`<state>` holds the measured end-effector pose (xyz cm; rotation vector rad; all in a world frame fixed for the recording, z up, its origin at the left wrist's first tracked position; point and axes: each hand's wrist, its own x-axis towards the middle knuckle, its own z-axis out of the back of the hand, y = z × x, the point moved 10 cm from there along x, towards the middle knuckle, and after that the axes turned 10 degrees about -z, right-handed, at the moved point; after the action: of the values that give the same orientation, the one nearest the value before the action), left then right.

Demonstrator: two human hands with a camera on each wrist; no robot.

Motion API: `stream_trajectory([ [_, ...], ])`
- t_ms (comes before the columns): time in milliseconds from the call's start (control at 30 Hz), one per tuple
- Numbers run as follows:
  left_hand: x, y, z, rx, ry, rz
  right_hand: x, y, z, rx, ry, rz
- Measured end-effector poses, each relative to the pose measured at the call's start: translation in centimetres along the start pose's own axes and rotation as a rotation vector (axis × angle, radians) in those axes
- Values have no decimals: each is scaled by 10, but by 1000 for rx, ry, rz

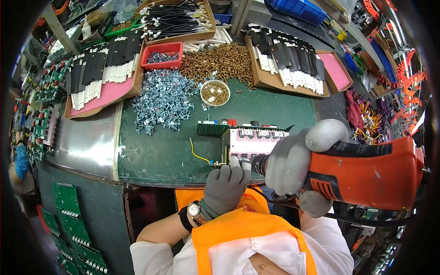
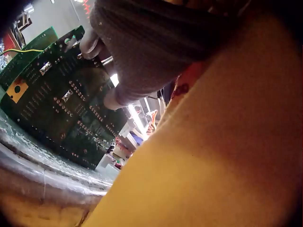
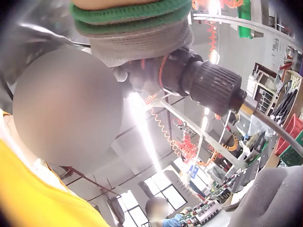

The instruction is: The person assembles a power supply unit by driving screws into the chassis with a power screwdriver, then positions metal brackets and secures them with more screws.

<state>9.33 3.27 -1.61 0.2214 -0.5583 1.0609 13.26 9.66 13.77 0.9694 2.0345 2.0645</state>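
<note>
Power driver (image 1: 366, 176) held at a board assembly (image 1: 254, 145)

The board assembly is set on the bench (image 1: 151, 160). The driver is clamped in the right hand (image 1: 293, 165), at the assembly's right; the assembly's near edge is touched by the left hand (image 1: 224, 190), though whether anything is pinched there cannot be told. The hands are apart but near each other. The bit (image 3: 277, 127) is probably best kept straight, pressure even, and the left fingertips clear of its tip.
</note>
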Motion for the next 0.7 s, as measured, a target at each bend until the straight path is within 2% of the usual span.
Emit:
stream_trajectory([
  [167,0,-3,-2,88,-17,-74,8,2,-1,-31,-44,-4],
  [367,-2,-4,-5,57,-19,-98,16,2,-8,-59,-56,-22],
  [700,-5,-7,-9,56,-11,-115,24,-1,-9,21,20,-33],
])
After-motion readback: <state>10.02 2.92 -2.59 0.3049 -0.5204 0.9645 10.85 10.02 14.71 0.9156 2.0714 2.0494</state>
